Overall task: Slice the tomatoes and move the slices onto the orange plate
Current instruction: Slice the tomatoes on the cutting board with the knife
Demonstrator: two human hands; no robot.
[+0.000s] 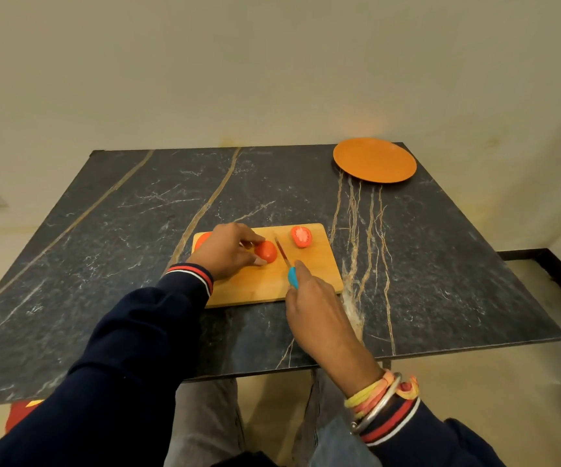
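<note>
Tomato pieces: three in view, all on the wooden cutting board (258, 284). One tomato half (301, 236) lies cut face up near the board's far right corner. One tomato piece (266, 251) sits mid-board under the left hand. A third red piece (202, 240) peeks out at the board's far left corner, mostly hidden behind the left hand.
Other counts: one knife (287, 264), one orange plate (374, 160), one board, two hands.
Look of the held piece: smooth, orange-red, rounded skin facing up, its cut side not visible.
Look of the upturned half: pale, seedy flesh ringed by red skin.
Left hand (226, 249): fingers curled down over the mid-board piece, fingertips on its top and thumb at its near side, pinning it at the hand's 3 o'clock.
Right hand (316, 308): closed round the knife's blue handle, index finger stretched along it; the blade points toward 11 o'clock and stands just right of the held piece. Whether the edge touches the piece cannot be told.
Plate: bare, at the far right corner of the dark marble table (103, 230), 1 o'clock from the board and well apart.
</note>
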